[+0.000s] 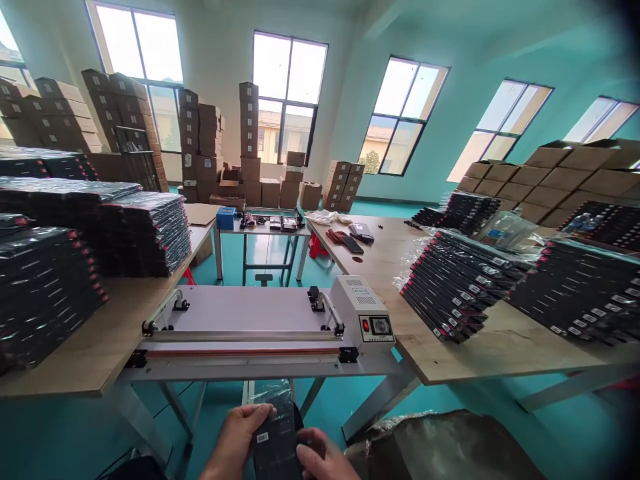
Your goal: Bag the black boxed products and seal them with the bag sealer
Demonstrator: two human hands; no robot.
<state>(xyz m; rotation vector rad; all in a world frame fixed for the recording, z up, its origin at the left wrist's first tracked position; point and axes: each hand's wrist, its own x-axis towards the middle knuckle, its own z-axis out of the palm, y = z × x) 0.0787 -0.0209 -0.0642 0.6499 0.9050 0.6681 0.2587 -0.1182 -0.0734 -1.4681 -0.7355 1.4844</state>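
A flat black package (pixel 277 450) with a small white barcode label is held low in front of me, its clear plastic bag (pixel 273 392) reaching past the far end. My left hand (pixel 239 432) is closed on its left edge, thumb on top. At the right edge my right hand (pixel 323 457) has its fingers curled against the package, partly cut off by the frame. Just beyond both hands stands a heat sealer (pixel 245 339) with a long bar and a red-brown strip. Its control box (pixel 363 310) has a lit red switch and a dial.
Stacks of wrapped black packages stand on the left table (pixel 113 293) and the right table (pixel 480 357). A dark sack (pixel 450 447) lies on the floor at lower right. Farther off are a small bench with a blue box (pixel 227 219) and stacked cartons (pixel 250 127) by the windows.
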